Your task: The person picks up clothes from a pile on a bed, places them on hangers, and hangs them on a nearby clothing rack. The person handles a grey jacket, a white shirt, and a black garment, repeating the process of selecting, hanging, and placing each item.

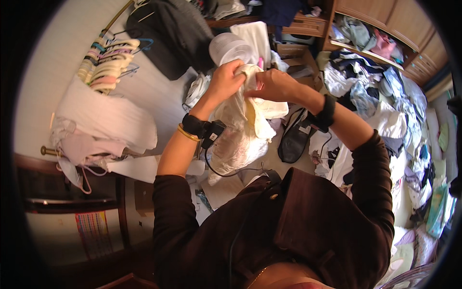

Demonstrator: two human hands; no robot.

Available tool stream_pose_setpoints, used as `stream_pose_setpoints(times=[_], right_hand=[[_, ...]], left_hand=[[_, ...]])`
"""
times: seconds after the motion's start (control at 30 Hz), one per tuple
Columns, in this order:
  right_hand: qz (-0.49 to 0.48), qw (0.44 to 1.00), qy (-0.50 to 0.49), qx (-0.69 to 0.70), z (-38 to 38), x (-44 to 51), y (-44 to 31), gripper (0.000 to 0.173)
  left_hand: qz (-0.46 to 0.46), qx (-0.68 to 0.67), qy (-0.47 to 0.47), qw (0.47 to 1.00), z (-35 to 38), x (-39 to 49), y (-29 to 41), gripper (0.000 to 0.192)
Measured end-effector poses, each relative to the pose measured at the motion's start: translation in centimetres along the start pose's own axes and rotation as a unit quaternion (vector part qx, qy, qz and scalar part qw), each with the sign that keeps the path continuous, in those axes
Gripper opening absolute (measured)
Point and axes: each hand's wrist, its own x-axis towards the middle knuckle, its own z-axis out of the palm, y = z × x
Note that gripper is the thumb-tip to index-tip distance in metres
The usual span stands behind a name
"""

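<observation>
A pale cream garment point(238, 133) with a faint pattern hangs in front of me, gathered at its top and spreading downward in loose folds. My left hand point(227, 80) pinches its upper edge between thumb and fingers. Close beside it, my right hand point(277, 85) has its fingers curled on the same bunched cloth; its fingertips are partly hidden. Light falls strongly on the lower folds. Both wrists wear black straps, and a small black device point(213, 134) with a cable sits on the left one.
A white fan point(231, 48) stands just beyond my hands. Clothes hangers point(108, 65) and a dark garment point(169, 39) hang at the left. Clothes lie heaped point(364, 86) along the right. A black zippered case point(294, 141) and an open cardboard box point(294, 52) are nearby.
</observation>
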Motion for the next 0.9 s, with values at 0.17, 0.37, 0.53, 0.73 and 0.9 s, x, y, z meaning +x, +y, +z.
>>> stream_pose_setpoints(times=[0.17,0.37,0.53,0.73,0.9], right_hand=[[-0.023,0.984,0.147,-0.093,2.9,6.6,-3.4,0.033],[-0.151,0.958,0.239,-0.048,-0.2,12.0,-6.3,0.026],[-0.135,0.965,0.223,-0.002,-1.4,15.4,-6.7,0.026],[-0.124,0.972,0.193,0.054,-0.1,20.8,-2.3,0.028],[-0.075,0.965,-0.152,0.202,0.2,26.1,2.1,0.034]], left_hand=[[-0.045,0.108,0.065,0.991,-6.2,-3.6,-2.0,0.011],[-0.150,0.407,0.201,0.878,-11.9,-9.7,-7.4,0.019],[-0.348,0.398,0.214,0.821,-14.6,-16.2,-12.4,0.030],[-0.382,0.327,0.276,0.819,-15.3,-20.3,-15.9,0.025],[-0.314,-0.065,0.346,0.882,-14.1,-18.9,-21.0,0.015]])
